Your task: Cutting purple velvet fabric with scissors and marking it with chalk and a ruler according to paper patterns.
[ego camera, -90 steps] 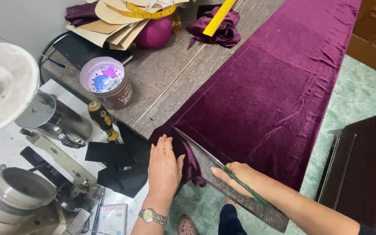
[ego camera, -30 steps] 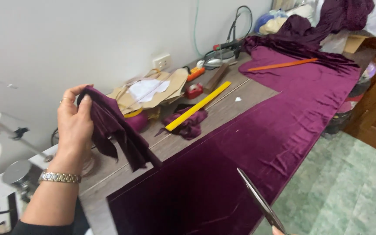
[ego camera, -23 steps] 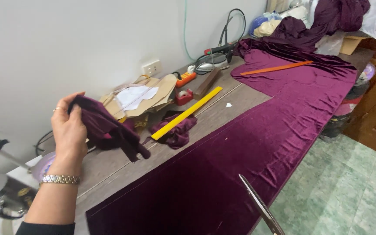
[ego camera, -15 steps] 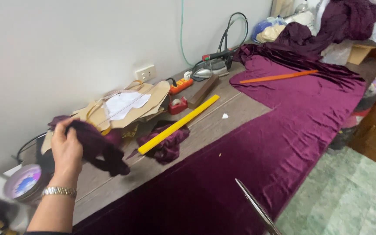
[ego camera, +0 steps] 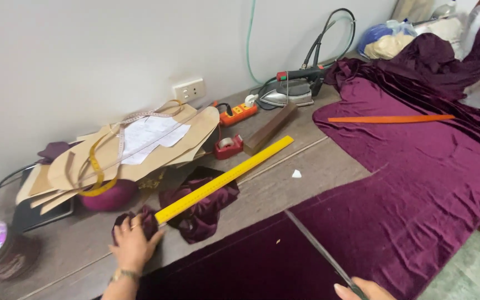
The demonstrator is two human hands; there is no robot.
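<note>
Velvet scrap (ego camera: 143, 218) pressed under L hand (ego camera: 133, 244), by yellow ruler (ego camera: 224, 179); R hand (ego camera: 362, 290) grips scissors (ego camera: 320, 251).

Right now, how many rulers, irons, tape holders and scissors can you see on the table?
Rulers: 2, the yellow ruler and the orange ruler
Irons: 1, the iron
Tape holders: 1, the red tape dispenser
Scissors: 1, the scissors in the right hand
Total: 5
</note>
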